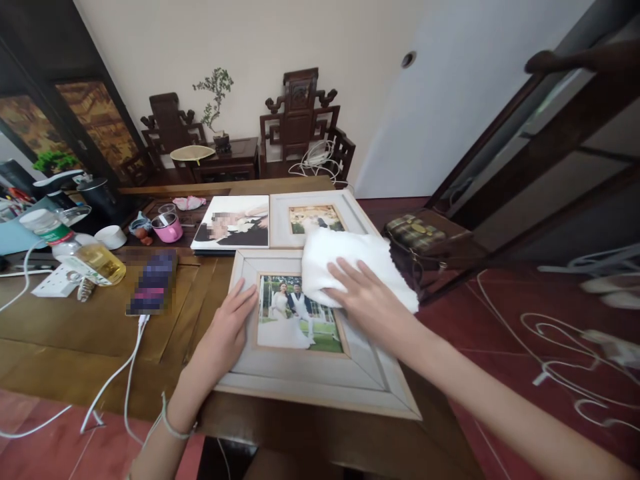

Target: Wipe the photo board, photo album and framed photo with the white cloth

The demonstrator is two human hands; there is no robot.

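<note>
A pale wooden picture frame (320, 380) holding a wedding photo lies flat on the wooden table (90, 333) in front of me. My left hand (225, 333) rests flat on the frame's left border, fingers stretched out. My right hand (367, 297) presses a white cloth (345, 257) onto the frame's upper right part, fingers spread over the cloth. Behind it lie a second pale frame (313, 217) and an unframed photo print (233, 223).
A phone (153, 283) on a white cable, a plastic bottle (93, 260), a pink cup (167, 228) and a white power strip (57, 283) sit on the table's left. A dark bag (417, 233) stands right of the frames. White cables (550, 340) trail over the red floor. Carved chairs (300, 127) line the wall.
</note>
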